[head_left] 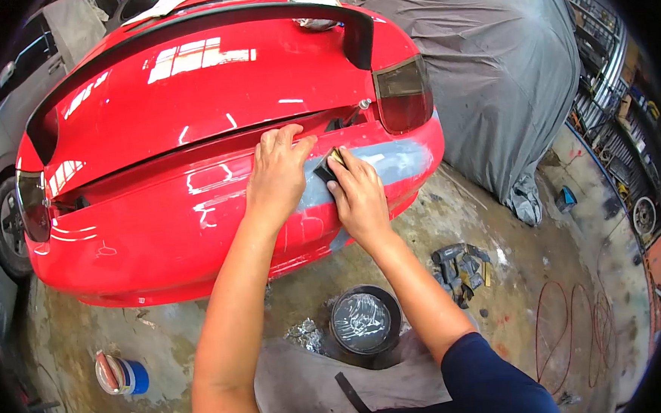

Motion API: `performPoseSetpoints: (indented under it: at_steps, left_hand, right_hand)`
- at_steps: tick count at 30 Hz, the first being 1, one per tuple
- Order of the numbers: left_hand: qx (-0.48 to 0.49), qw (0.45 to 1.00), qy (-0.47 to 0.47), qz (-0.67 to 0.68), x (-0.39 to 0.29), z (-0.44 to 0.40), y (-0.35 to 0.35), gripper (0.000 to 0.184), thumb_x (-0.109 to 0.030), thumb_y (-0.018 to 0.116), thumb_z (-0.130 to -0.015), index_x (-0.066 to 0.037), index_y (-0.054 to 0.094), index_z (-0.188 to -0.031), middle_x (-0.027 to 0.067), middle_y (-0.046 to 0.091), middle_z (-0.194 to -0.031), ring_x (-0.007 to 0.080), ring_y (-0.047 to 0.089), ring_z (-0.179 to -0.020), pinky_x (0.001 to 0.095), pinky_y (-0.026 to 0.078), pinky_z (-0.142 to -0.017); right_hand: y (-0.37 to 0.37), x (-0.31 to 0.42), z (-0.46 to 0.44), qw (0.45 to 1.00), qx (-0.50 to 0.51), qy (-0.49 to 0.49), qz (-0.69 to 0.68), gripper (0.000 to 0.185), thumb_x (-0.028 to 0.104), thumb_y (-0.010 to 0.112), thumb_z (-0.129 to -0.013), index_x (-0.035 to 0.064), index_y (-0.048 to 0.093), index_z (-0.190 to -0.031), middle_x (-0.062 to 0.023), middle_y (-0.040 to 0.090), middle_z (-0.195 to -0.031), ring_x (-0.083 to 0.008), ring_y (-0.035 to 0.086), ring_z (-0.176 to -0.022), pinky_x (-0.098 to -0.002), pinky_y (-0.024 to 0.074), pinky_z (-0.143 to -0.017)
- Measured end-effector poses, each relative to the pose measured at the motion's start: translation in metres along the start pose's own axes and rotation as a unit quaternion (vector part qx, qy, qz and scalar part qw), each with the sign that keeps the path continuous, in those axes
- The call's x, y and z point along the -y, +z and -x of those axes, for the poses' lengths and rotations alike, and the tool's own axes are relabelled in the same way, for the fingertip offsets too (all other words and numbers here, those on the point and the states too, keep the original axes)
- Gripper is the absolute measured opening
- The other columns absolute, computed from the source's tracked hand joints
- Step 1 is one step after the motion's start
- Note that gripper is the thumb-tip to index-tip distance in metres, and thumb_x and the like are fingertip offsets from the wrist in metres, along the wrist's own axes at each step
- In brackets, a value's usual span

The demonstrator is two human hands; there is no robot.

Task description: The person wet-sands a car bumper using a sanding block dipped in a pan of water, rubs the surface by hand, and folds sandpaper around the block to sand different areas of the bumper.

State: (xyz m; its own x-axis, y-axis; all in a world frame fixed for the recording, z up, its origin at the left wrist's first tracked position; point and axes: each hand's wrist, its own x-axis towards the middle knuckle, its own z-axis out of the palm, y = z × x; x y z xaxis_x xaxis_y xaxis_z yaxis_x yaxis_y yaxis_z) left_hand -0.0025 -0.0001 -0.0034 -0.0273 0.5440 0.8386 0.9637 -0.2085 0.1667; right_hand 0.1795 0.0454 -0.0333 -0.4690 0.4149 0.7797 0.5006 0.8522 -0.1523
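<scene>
The red car's rear bumper [152, 251] fills the middle of the head view, with a grey primer patch [399, 159] on its right part. Against the left end of that patch, my right hand [362, 197] presses a small black sanding block [327, 169], its fingers closed round it. A bit of yellow shows at the block's top edge. My left hand [279, 172] lies on the bumper just left of the block, its fingers stretched out toward the upper edge. It holds nothing that I can see.
A black bucket of cloudy water [362, 324] stands below my arms. Scraps of dark sandpaper [463, 270] lie to its right, and a blue-and-white can [133, 376] stands at left. A covered vehicle [496, 60] is at right; a red hose [554, 337] coils on the floor.
</scene>
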Motion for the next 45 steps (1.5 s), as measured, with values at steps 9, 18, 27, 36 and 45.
performPoseSetpoints:
  at_steps: [9,18,27,36,45]
  left_hand:
    - [0.021,1.0,-0.009,-0.01,-0.003,0.005,0.001,0.034,-0.008,0.06,-0.09,-0.008,0.073,-0.122,0.014,0.061,-0.135,0.0336,0.054,-0.125,0.0462,0.047,-0.108]
    - [0.027,0.999,0.004,-0.031,-0.002,0.002,0.001,0.032,-0.009,0.061,-0.09,-0.009,0.073,-0.12,0.0136,0.06,-0.136,0.0331,0.055,-0.124,0.0454,0.048,-0.106]
    - [0.03,0.999,0.01,-0.036,-0.003,0.002,0.001,0.032,-0.01,0.061,-0.091,-0.009,0.073,-0.12,0.0137,0.06,-0.136,0.0337,0.054,-0.125,0.0463,0.048,-0.106]
    - [0.04,0.999,0.0,-0.031,-0.004,0.001,-0.003,0.033,-0.007,0.061,-0.089,-0.008,0.072,-0.12,0.0141,0.059,-0.136,0.0341,0.053,-0.127,0.047,0.047,-0.107]
    - [0.021,1.0,-0.009,-0.015,-0.004,0.0,0.0,0.043,0.006,0.059,-0.083,-0.008,0.07,-0.123,0.0118,0.06,-0.135,0.0347,0.053,-0.124,0.0474,0.046,-0.109]
  right_hand:
    - [-0.006,-0.015,0.005,0.999,0.023,-0.036,0.006,0.048,0.012,0.071,-0.092,0.0084,0.062,-0.14,-0.0181,0.054,-0.152,-0.0408,0.056,-0.129,-0.0511,0.0456,-0.106]
    - [-0.007,-0.027,0.002,0.999,0.004,-0.03,0.018,0.048,0.012,0.072,-0.091,0.0093,0.064,-0.138,-0.0189,0.054,-0.151,-0.041,0.057,-0.128,-0.0513,0.0469,-0.104]
    - [0.002,-0.015,-0.01,0.999,-0.032,-0.009,0.04,0.046,0.012,0.074,-0.091,0.0098,0.065,-0.136,-0.0184,0.055,-0.15,-0.0418,0.056,-0.127,-0.0526,0.0467,-0.103]
    - [0.004,-0.011,0.003,0.991,-0.075,0.083,0.074,0.04,0.021,0.071,-0.094,0.005,0.069,-0.131,-0.0239,0.061,-0.138,-0.0423,0.062,-0.114,-0.0514,0.0494,-0.099]
    - [0.016,-0.006,-0.005,0.974,-0.109,0.138,0.145,0.04,0.022,0.07,-0.095,0.0065,0.067,-0.131,-0.0214,0.06,-0.14,-0.0429,0.061,-0.113,-0.0518,0.0509,-0.093]
